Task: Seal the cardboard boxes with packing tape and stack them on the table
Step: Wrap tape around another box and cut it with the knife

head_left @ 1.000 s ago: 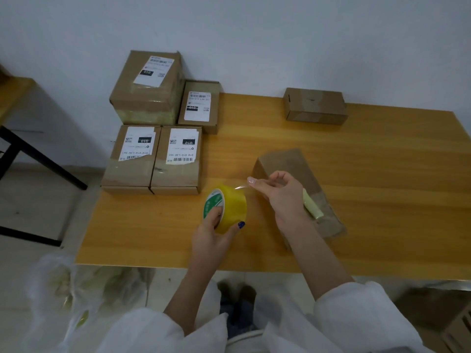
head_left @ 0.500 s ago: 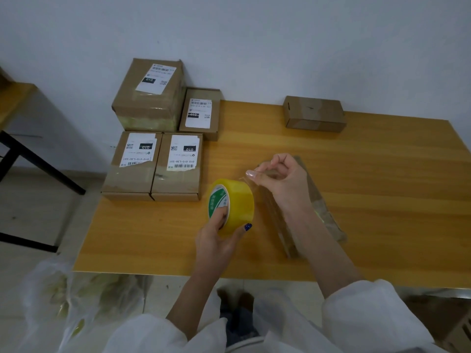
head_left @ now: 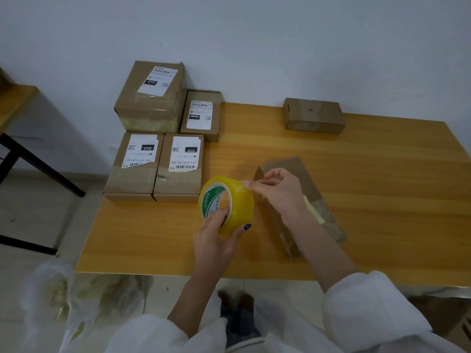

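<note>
My left hand (head_left: pixel 216 235) grips a yellow roll of packing tape (head_left: pixel 229 203), thumb through its core, held just above the wooden table (head_left: pixel 382 200). My right hand (head_left: pixel 277 192) pinches the clear free end of the tape at the roll's top right. Under my right wrist lies a long brown cardboard box (head_left: pixel 309 189) with old tape strips on its near end. Labelled boxes sit at the table's left: two side by side (head_left: pixel 155 174), a flat one (head_left: pixel 201 115) behind them, and a taller box (head_left: pixel 150 98) at the far left corner.
A small plain cardboard box (head_left: pixel 313 115) stands at the back of the table against the white wall. A clear plastic bag (head_left: pixel 63 301) hangs below the table's front left corner. A black table leg (head_left: pixel 38 164) stands on the floor at the left.
My right hand pulled a short length of tape off the roll, then came back close to it. The roll tilted slightly in my left hand.
</note>
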